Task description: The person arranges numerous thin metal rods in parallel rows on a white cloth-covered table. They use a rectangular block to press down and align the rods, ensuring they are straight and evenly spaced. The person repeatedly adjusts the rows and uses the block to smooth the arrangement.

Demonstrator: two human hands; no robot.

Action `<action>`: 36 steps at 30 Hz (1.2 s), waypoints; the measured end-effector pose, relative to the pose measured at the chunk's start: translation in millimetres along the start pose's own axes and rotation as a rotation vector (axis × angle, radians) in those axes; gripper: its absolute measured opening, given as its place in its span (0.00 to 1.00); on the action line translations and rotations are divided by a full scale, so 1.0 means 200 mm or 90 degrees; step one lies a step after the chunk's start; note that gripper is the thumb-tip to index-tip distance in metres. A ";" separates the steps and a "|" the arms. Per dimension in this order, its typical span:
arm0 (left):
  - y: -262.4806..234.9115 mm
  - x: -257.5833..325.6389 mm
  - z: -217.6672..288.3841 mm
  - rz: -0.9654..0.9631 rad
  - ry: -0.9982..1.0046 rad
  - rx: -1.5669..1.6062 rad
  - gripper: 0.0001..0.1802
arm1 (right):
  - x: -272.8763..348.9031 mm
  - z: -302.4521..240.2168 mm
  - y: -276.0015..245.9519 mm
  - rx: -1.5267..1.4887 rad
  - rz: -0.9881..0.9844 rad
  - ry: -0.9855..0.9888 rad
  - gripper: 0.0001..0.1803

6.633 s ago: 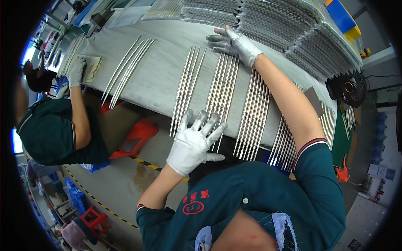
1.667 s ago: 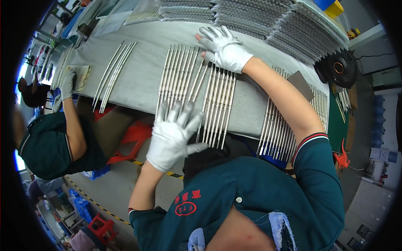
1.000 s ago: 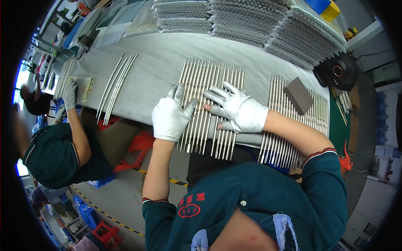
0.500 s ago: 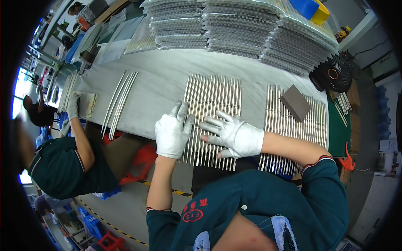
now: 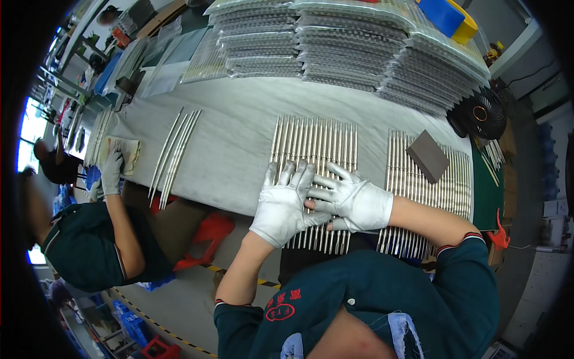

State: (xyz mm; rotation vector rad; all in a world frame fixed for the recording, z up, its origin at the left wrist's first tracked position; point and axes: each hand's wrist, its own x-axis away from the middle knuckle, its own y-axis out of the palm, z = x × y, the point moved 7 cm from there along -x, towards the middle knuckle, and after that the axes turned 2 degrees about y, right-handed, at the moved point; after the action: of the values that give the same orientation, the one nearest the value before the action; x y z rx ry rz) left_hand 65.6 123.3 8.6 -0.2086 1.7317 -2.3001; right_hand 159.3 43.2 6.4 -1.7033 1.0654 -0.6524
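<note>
Both of my hands wear white gloves, greyed at the fingers. My left hand (image 5: 283, 204) lies flat, fingers stretched out, over the left side of a row of thin shiny metal rods (image 5: 315, 140). Beside it, my right hand (image 5: 354, 200) rests across the same rods with its fingers spread toward the left hand. Some bare fingertips poke out of the right glove. The rods lie side by side, their near ends at the table's front edge, and their middles are partly hidden under my hands. To the right lies a second row of rods (image 5: 451, 176) with a dark grey rectangular block (image 5: 428, 157) on top.
Stacks of bubbly clear-plastic packs (image 5: 353, 51) line the table's far side. A black fan (image 5: 478, 113) stands at the far right, near a blue and yellow tape roll (image 5: 457, 21). Several loose rods (image 5: 175, 158) lie left, near a co-worker's gloved hand (image 5: 112, 172) on a cloth (image 5: 129, 151).
My left hand has moved right onto the rods, its fingers now spread beside my right hand. The whole view has shifted slightly. The co-worker's hand has come down over the cloth.
</note>
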 end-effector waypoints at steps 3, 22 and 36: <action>0.04 -0.02 0.05 -0.006 0.036 0.005 0.59 | 0.07 0.01 0.00 -0.022 -0.014 0.013 0.36; -0.09 0.12 -0.26 0.014 -0.042 0.001 0.54 | -0.31 -0.02 0.07 -0.007 0.015 -0.024 0.36; -0.03 0.02 0.01 0.054 0.066 0.022 0.55 | 0.01 0.01 0.02 -0.001 0.021 -0.025 0.36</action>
State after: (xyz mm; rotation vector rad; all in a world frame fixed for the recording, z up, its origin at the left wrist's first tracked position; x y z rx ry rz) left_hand 61.9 121.9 15.0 -0.0089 1.7124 -2.3141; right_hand 160.5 42.7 1.7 -1.6904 1.0645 -0.5959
